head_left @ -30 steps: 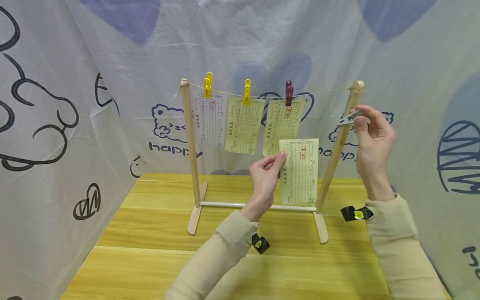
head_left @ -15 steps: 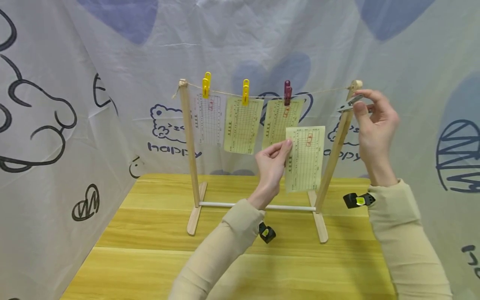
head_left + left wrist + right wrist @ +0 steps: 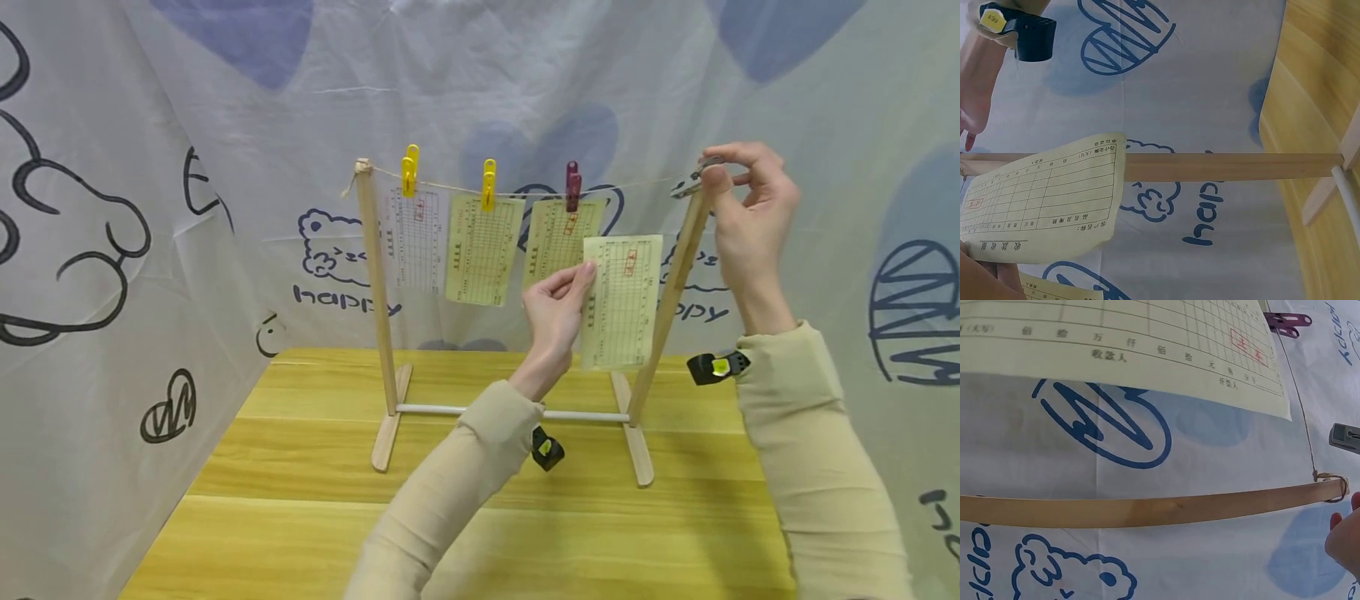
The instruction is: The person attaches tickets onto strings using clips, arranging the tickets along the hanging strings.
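Observation:
My left hand [image 3: 553,321] pinches a pale yellow receipt slip [image 3: 622,308] by its upper left edge, with the slip hanging upright in front of the rack's right half. Ruled lines and a red stamp show on it. My right hand [image 3: 756,221] holds a grey clothespin [image 3: 686,188] between thumb and fingers near the top of the right post [image 3: 675,283]. In the right wrist view the clothespin's end [image 3: 1345,437] is apart from the string [image 3: 1300,406]. On the string hang a white slip [image 3: 417,242] and two yellow slips, left [image 3: 486,250] and right [image 3: 558,229].
Two yellow clothespins [image 3: 409,172] and a purple clothespin [image 3: 573,187] grip the hanging slips. The wooden rack has a white crossbar [image 3: 435,409] low down and stands on a wood-grain table [image 3: 300,467]. A printed cloth [image 3: 337,100] surrounds the table behind and at the sides.
Both hands have risen. The left hand has carried the slip up and to the right; the right hand has raised the grey clothespin from beside the post to about string height.

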